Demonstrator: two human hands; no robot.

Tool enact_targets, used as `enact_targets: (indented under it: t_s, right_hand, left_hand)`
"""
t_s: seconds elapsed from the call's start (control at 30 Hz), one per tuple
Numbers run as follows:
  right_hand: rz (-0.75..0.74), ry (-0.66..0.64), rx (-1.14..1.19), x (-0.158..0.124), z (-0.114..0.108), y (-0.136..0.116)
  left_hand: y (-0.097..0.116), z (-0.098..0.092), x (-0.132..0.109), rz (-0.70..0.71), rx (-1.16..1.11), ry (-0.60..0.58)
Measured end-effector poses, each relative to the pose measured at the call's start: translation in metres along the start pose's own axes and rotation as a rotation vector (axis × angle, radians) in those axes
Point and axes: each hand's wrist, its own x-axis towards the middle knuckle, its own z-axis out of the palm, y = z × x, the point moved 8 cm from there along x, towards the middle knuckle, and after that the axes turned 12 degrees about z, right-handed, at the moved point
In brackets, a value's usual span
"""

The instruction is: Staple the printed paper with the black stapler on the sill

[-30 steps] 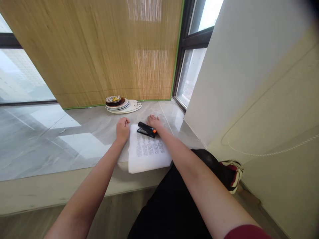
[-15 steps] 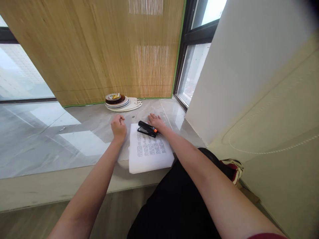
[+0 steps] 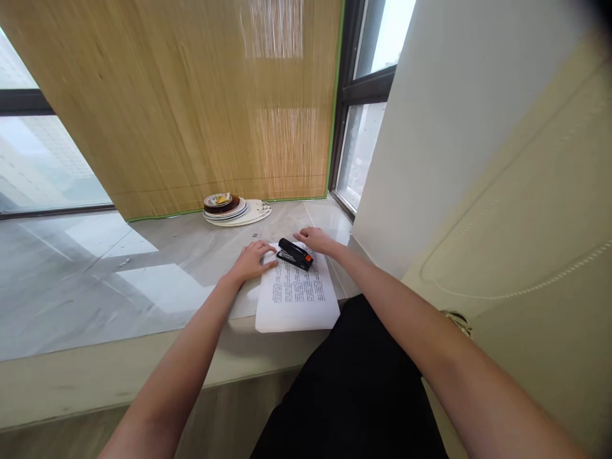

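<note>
A black stapler [image 3: 295,254] with an orange patch at its near end lies on printed paper [image 3: 297,313], its arm raised from its base. The paper hangs a little over the front edge of the sill. My left hand [image 3: 255,260] is at the paper's upper left side, thumb and fingers apart, close to the stapler's far end and holding nothing. Beyond the stapler, my right hand [image 3: 315,240] rests by the paper's upper right corner with its fingers stretched to the left. It grips nothing that I can see; some fingertips are hard to make out.
A stack of plates [image 3: 225,209] stands at the back of the marble sill [image 3: 182,290], against a bamboo blind [image 3: 191,115]. Tiny dark bits [image 3: 255,235] lie beyond the paper. A white wall [image 3: 411,159] and a window frame [image 3: 340,146] bound the right side.
My left hand has opened from a closed shape and moved right, onto the paper's edge by the stapler. My right hand remains near the upper right corner. The view has shifted slightly.
</note>
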Motion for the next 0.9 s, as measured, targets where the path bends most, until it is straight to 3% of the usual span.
enact_targets:
  t_s: [0.1, 0.2, 0.3, 0.4, 0.5, 0.7, 0.83, 0.9]
  right_hand:
    - [-0.148, -0.122, 0.046, -0.027, 0.007, -0.011]
    - [-0.208, -0.097, -0.023, -0.043, 0.01, -0.016]
    - [-0.212, -0.037, -0.075, -0.044, 0.007, -0.018]
    - [-0.197, -0.058, -0.069, -0.038, 0.006, -0.016]
    - [-0.159, -0.069, 0.01, -0.032, 0.003, -0.008]
    - [-0.103, -0.193, 0.489, -0.025, -0.012, 0.03]
    - [-0.059, -0.288, 0.576, -0.023, -0.008, 0.052]
    - [0.034, -0.287, 0.618, -0.017, -0.002, 0.062]
  left_hand:
    - [0.001, 0.001, 0.0, -0.016, 0.016, -0.009]
    - [0.003, 0.001, 0.0, -0.048, 0.048, -0.004]
    - [0.002, 0.0, 0.0, -0.082, 0.077, 0.007]
    - [0.002, 0.002, 0.001, -0.086, 0.077, 0.0]
    - [0.002, 0.003, 0.0, -0.065, 0.057, -0.02]
    - [0.005, 0.001, -0.003, -0.019, 0.006, -0.038]
    - [0.003, 0.002, -0.002, -0.034, -0.02, -0.021]
    - [0.001, 0.003, -0.001, -0.045, -0.034, -0.009]
